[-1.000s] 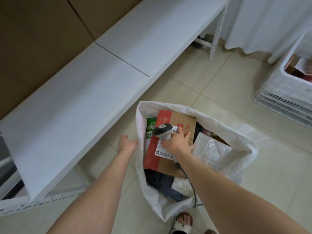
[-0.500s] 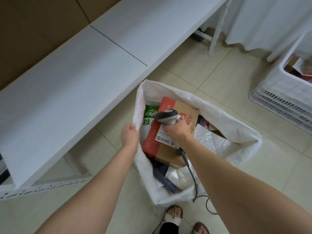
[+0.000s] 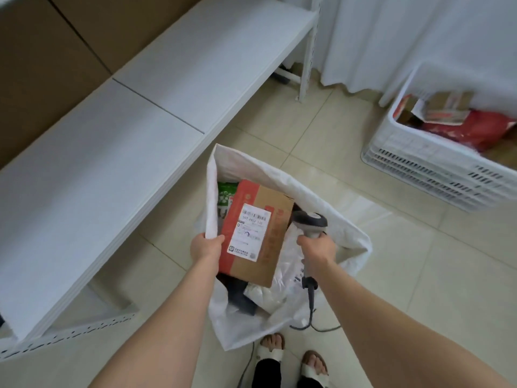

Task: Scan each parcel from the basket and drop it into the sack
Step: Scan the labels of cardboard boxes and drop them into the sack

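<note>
Your left hand point(image 3: 205, 246) pinches the rim of the white woven sack point(image 3: 279, 175), propping its mouth open. Your right hand point(image 3: 317, 249) wraps the grey corded scanner point(image 3: 309, 223), ready.

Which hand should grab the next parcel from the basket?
Probably the right hand: the basket stands on its side, though it holds the scanner. The left hand grips the sack by its rim, farther away.

We log 1 white shelf point(image 3: 112, 169) along the left, brown cardboard point(image 3: 42, 65) behind it, 1 white curtain point(image 3: 405, 37) far right, beige floor tiles point(image 3: 419, 275), 2 pale sandals point(image 3: 269, 354) at bottom.
</note>
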